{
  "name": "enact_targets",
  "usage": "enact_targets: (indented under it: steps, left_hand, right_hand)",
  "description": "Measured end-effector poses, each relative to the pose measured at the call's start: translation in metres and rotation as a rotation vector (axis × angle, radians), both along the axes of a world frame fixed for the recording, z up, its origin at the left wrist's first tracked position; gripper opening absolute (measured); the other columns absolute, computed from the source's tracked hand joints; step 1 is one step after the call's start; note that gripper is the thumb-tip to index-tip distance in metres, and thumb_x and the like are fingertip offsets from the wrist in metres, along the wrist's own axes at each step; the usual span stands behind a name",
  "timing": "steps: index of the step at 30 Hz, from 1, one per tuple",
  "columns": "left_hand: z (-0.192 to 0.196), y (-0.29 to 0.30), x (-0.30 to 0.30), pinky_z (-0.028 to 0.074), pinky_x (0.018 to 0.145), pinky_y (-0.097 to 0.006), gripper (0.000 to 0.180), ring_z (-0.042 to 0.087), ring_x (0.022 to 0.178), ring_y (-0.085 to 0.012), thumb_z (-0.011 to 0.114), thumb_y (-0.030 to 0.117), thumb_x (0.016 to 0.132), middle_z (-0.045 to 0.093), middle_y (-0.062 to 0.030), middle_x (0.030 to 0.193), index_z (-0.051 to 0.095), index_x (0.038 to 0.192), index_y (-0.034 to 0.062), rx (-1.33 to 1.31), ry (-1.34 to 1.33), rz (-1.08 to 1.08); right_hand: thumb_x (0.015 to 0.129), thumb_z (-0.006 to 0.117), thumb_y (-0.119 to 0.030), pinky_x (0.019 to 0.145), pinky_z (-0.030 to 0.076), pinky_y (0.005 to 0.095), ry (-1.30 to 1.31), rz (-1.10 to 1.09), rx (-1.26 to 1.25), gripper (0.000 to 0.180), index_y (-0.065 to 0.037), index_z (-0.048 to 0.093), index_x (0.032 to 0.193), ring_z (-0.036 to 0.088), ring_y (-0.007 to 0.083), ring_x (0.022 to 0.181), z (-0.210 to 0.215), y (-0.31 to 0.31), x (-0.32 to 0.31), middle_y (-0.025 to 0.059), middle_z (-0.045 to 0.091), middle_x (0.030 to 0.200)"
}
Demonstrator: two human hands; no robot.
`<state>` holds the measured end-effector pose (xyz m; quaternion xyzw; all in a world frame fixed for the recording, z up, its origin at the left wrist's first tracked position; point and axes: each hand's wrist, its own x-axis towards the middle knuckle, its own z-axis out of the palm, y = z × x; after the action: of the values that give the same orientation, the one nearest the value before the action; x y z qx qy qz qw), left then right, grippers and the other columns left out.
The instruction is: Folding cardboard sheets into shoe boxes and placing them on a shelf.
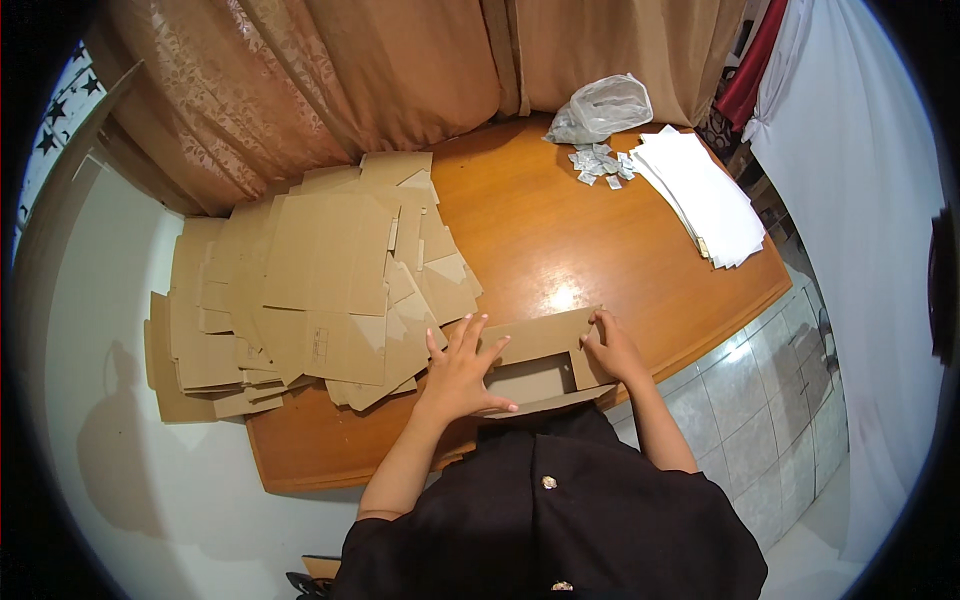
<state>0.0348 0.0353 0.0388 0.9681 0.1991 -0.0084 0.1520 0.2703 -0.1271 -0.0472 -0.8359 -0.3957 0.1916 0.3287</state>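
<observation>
Cardboard box (535, 372) between both hands

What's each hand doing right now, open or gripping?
Left hand: open, fingers spread, pressing flat on the cardboard box blank.
Right hand: closed on the blank's right flap.

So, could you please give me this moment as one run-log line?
left hand: flat on cardboard box blank | right hand: pinching its right flap | left of it: flat cardboard stack | surface: wooden table
</observation>
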Motion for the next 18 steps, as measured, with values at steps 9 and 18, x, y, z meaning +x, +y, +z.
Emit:
enact_targets:
  steps: [9,18]
  left_hand:
    - [-0.027,0.015,-0.017,0.013,0.106,-0.056,0.05,0.03,0.132,-0.0256,0.05,0.038,0.09,0.039,-0.0136,0.136,0.045,0.132,0.0128,-0.296,-0.635,0.414]
    - [-0.073,0.03,-0.061,0.026,0.104,-0.035,0.048,0.033,0.13,-0.023,0.047,0.024,0.092,0.039,-0.0098,0.139,0.039,0.136,0.0063,-1.113,-0.742,0.536]
  right_hand:
    - [0.076,0.069,-0.022,0.098,0.036,0.0408,0.006,0.039,0.183,0.063,-0.009,0.036,0.128,0.04,0.0357,0.118,-0.017,-0.013,-0.003,0.0203,0.046,0.119]
    - [0.087,0.056,-0.031,0.107,0.01,0.0519,0.173,0.321,0.196,0.025,-0.01,0.07,0.087,0.036,0.0319,0.124,0.059,-0.047,-0.018,0.0091,0.056,0.118]
